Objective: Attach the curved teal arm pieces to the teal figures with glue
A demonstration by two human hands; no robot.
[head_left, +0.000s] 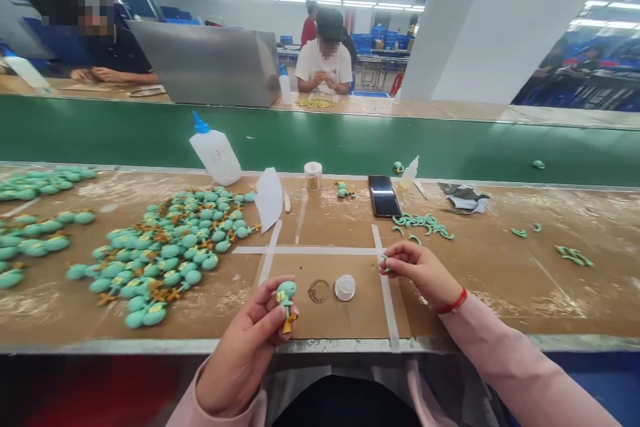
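Observation:
Near the table's front edge, my left hand [257, 330] is closed round a small green figure [287, 291] with yellow-orange feet, its round head up. My right hand [415, 270], with a red band at the wrist, pinches a small curved green piece [384, 264] between thumb and fingertips, over the right tape strip. Behind that hand lies a pile of curved green pieces [423, 223]. A small round white cap [345, 287] and a brownish ring mark [319, 291] are on the board between my hands. To the left spreads a heap of green figures [170, 247].
Behind the board stand a white bottle [217, 155] with blue tip, a white jar [313, 176], a black phone [385, 197] and a small dropper bottle [409, 172]. A green belt [320, 133] runs behind. Across it, two people work seated.

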